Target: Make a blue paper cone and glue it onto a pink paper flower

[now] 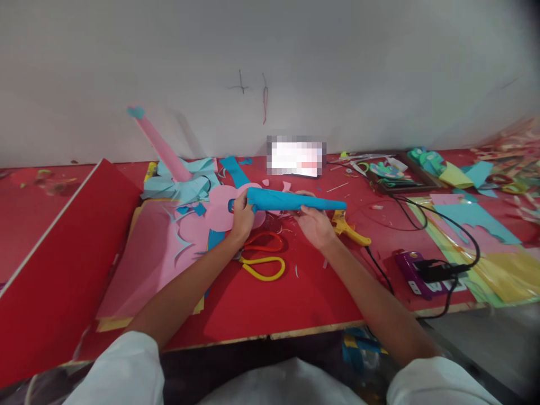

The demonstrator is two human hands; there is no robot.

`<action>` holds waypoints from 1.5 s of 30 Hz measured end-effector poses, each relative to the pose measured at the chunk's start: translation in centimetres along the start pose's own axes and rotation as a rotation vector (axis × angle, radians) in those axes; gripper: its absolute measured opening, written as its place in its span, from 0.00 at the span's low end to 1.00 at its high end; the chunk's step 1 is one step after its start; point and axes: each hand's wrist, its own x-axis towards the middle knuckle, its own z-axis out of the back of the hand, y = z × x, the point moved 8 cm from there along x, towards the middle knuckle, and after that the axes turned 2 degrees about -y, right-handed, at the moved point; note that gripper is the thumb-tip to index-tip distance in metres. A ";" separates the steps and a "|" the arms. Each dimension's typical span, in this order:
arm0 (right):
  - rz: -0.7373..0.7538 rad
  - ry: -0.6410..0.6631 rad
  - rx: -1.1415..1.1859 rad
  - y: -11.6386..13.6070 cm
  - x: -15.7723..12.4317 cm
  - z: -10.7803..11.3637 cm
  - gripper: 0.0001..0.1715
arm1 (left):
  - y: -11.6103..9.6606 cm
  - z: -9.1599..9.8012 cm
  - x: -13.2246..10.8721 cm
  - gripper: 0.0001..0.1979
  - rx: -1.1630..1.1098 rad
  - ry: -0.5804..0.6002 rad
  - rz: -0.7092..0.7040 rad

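A blue rolled paper cone (287,199) lies level between my hands above the red table. My left hand (243,218) is closed around its wide left end. Toward the narrow right end, my right hand (314,224) grips it from below with the thumb along its side. Behind my left hand is a pink flower-shaped paper cutout (220,209). Scissors with one red and one yellow handle (264,269) lie just below the cone. A yellow glue gun (352,232) rests to the right of my right hand, its nozzle end partly hidden by the cone.
A pink paper tube with a blue tip (162,143) stands tilted at the back left. Pink sheets (139,253) lie beside a red board (63,270). On the right are a purple power strip (415,273) with black cables, a tray (430,179) and coloured paper (485,225).
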 end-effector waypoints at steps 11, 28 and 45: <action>-0.048 0.015 0.022 -0.3 -0.6 -0.7 0.21 | -0.7 0.6 -0.2 0.30 0.030 -0.079 0.017; -0.037 -0.023 -0.011 -0.8 -1.0 -1.2 0.18 | -1.7 1.5 -0.7 0.26 0.115 -0.096 0.014; -0.058 -0.076 -0.001 -1.9 0.0 0.4 0.21 | -1.8 0.8 -0.7 0.09 0.095 0.022 0.098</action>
